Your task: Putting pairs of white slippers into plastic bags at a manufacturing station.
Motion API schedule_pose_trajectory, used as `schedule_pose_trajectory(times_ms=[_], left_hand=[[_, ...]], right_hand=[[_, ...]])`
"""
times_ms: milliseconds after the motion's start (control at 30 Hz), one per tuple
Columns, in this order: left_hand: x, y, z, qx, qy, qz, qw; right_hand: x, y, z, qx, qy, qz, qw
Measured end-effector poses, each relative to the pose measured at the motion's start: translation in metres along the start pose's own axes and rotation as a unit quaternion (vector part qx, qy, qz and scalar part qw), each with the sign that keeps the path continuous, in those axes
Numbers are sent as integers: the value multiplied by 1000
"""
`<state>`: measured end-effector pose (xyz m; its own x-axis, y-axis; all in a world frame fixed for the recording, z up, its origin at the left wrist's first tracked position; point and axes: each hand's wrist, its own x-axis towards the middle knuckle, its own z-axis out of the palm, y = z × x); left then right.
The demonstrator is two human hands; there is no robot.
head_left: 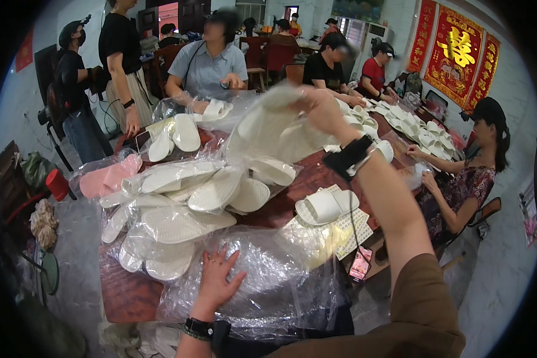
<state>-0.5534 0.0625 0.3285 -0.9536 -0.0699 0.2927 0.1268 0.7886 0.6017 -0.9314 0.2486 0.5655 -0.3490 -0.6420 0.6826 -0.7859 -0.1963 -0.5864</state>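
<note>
My left hand [219, 277] lies with fingers spread on a large clear plastic bag [250, 268] at the table's near edge. My right hand [327, 113] is raised over the table, its fingers closed on white slippers [268, 128] in clear plastic; motion smears them, and I cannot tell how many there are. Below and to the left is a heap of white slippers [185, 224], partly in clear wrapping. To the right, a white slide slipper [325, 206] rests on printed sticker sheets [352, 230].
Pink slippers [110, 178] lie at the table's left end. A phone [360, 264] sits near the right edge with a cable. More white slippers [423, 134] cover the far right of the dark red table [128, 298]. Several people work around it; one [209, 68] sits opposite.
</note>
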Motion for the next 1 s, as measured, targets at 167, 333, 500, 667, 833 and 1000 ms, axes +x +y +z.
schedule_pose_trajectory(times_ms=[167, 333, 500, 667, 833, 1000], left_hand=[[2, -4, 0, -23, 5, -11, 1000], [1, -12, -1, -57, 12, -18, 998], [-6, -31, 2, -284, 13, -140, 949], [-16, -47, 13, -660, 53, -191, 725], [-6, -34, -2, -587, 80, -179, 785], [-2, -14, -5, -323, 45, -87, 941]], right_hand=[[12, -118, -66, -58, -166, 38, 984], [11, -188, -30, -156, -436, 102, 880], [-11, -159, 111, -154, -667, 53, 727], [-70, -115, 229, -182, -647, -77, 737], [-99, -81, 236, -154, -497, -157, 839], [-121, -108, 154, -158, -334, -61, 927]])
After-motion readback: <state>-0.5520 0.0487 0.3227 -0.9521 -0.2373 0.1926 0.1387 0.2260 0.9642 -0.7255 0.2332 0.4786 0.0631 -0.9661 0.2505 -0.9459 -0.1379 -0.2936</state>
